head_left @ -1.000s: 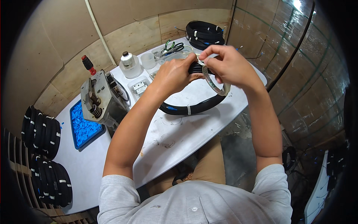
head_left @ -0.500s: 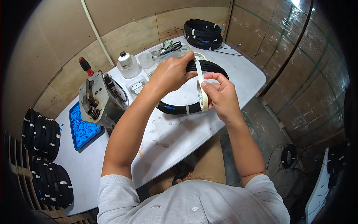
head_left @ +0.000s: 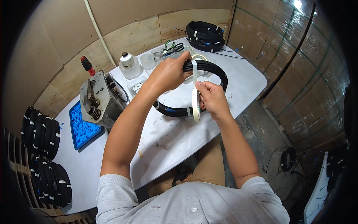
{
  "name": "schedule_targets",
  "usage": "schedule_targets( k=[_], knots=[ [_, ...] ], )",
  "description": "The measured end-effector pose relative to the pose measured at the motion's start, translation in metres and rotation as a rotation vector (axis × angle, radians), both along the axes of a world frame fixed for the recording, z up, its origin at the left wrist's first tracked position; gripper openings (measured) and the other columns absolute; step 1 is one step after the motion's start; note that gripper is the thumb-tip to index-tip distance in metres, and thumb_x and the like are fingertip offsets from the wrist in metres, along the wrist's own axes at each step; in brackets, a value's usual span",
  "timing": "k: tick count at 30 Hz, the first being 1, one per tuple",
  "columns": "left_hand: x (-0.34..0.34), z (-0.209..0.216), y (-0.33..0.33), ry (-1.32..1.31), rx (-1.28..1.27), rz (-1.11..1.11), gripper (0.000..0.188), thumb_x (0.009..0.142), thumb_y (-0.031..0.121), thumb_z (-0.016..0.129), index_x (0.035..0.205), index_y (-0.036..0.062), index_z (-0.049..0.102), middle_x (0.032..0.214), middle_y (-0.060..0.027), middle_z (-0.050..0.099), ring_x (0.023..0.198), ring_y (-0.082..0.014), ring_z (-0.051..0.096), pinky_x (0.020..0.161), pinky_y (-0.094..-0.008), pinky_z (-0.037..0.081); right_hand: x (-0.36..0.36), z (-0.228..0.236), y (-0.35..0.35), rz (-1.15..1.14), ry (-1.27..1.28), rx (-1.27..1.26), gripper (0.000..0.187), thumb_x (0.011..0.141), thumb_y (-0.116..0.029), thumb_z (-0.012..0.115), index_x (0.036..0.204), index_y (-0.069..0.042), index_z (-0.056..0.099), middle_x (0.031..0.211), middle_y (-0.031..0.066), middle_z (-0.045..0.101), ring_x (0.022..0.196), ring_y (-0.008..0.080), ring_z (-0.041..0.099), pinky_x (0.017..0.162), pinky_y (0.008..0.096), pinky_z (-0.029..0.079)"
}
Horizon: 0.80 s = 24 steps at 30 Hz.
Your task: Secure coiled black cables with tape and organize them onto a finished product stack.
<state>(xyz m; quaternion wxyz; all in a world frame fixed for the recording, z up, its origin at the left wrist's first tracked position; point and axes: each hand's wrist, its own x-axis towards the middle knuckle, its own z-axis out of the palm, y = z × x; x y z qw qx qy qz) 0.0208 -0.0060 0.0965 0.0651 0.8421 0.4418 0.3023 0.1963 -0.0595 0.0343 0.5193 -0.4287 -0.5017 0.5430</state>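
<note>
A black cable coil [head_left: 223, 76] is tilted up over the white table, with its near side low and a blue connector [head_left: 170, 110] showing there. My left hand [head_left: 168, 75] is closed on the far left part of the coil; its fingertips are partly hidden. From that part, a strip of cream-coloured tape [head_left: 195, 71] runs taut down to its roll. My right hand [head_left: 213, 98] grips the tape roll [head_left: 196, 106], thumb pressed near the place where the strip leaves it. The roll hangs edge-on in front of the coil's near side.
A metal hand press [head_left: 100, 95] stands at the left by a tray of small blue parts [head_left: 86, 125]. Behind are a bottle [head_left: 128, 65], a clear cup [head_left: 147, 61] and scissors [head_left: 178, 47]. More coils are stacked at the back [head_left: 205, 35] and left [head_left: 40, 134].
My right hand has moved left and a little down with the tape roll, and its fingers have closed more tightly. The strip now hangs nearly straight. My left hand has barely shifted.
</note>
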Motion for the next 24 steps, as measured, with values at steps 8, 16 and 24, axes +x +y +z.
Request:
schedule_targets(
  k=[8, 16, 24],
  knots=[
    [0.0, 0.003, -0.001, 0.002, -0.031, 0.034, 0.042, 0.082, 0.012, 0.074, 0.117, 0.0059, 0.052, 0.087, -0.0218, 0.069, 0.088, -0.0432, 0.066, 0.073, -0.0479, 0.05, -0.002, -0.004, 0.016, 0.009, -0.13, 0.24, 0.026, 0.096, -0.022, 0.067, 0.08, -0.002, 0.066, 0.069, -0.003, 0.061, 0.062, 0.0031, 0.052, 0.056, 0.0214, 0.041],
    [0.005, 0.004, 0.001, 0.021, -0.013, 0.03, 0.041, 0.083, 0.013, 0.073, 0.117, 0.0059, 0.052, 0.087, -0.0214, 0.07, 0.087, -0.0425, 0.067, 0.073, -0.0474, 0.051, -0.005, 0.001, 0.015, 0.089, 0.077, 0.053, 0.025, 0.099, -0.028, 0.065, 0.084, -0.009, 0.06, 0.079, -0.0036, 0.059, 0.068, 0.0041, 0.051, 0.065, 0.0215, 0.046],
    [0.0, 0.003, 0.005, 0.004, -0.051, 0.03, 0.039, 0.085, 0.015, 0.073, 0.117, 0.0066, 0.052, 0.088, -0.0215, 0.07, 0.088, -0.0425, 0.067, 0.072, -0.0474, 0.05, -0.01, -0.005, 0.014, 0.036, 0.145, -0.007, 0.029, 0.099, -0.033, 0.063, 0.085, -0.009, 0.057, 0.081, 0.0013, 0.062, 0.074, 0.0113, 0.067, 0.045, 0.0226, 0.048]
  ],
)
